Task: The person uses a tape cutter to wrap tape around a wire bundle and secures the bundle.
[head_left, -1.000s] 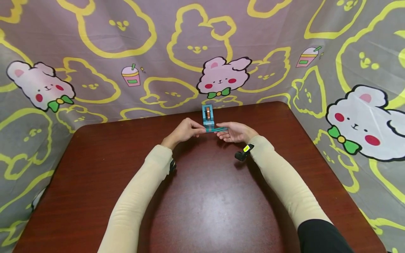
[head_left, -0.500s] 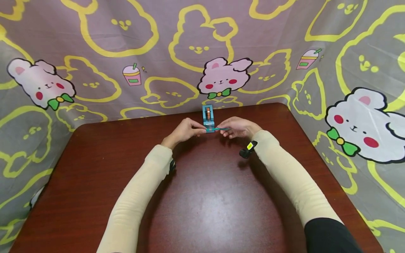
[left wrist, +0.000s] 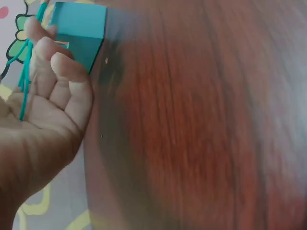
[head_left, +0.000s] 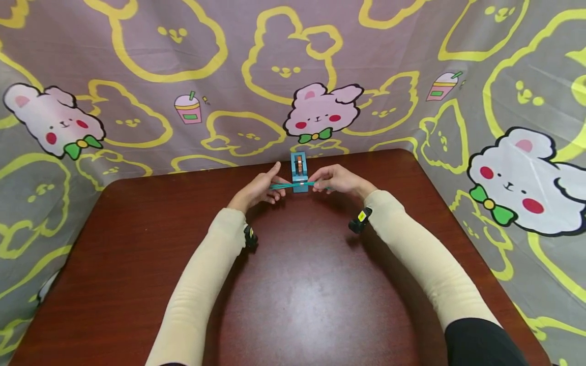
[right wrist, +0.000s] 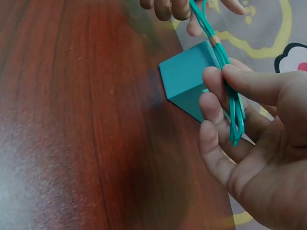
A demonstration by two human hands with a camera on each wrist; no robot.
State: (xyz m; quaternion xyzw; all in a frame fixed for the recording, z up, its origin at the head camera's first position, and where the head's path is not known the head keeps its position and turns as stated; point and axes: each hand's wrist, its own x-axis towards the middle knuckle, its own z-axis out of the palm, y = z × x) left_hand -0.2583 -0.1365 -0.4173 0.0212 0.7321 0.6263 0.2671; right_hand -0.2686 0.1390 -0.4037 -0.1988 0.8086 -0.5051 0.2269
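Note:
A bundle of thin green cord (right wrist: 235, 110), folded in loops, stretches between my two hands in front of a blue-green tape dispenser (head_left: 300, 188). A narrow brownish band of tape (right wrist: 214, 39) wraps the bundle near its middle. My right hand (head_left: 341, 180) pinches the cord between thumb and index finger, its other fingers loosely bent. On the left, the cord's other end lies across the fingers and palm of my left hand (head_left: 258, 190), whose thumb stands raised off it. An orange-brown tape roll (head_left: 299, 164) sits inside the dispenser.
The dispenser stands near the back edge of a dark red-brown wooden table (head_left: 302, 284). Behind and beside the table hangs a patterned curtain (head_left: 247, 91) with rabbits and yellow outlines.
My left thumb has lifted away and the left fingers have spread from their pinch. My right hand has turned and now pinches the cord close to the dispenser. More cord shows on the left.

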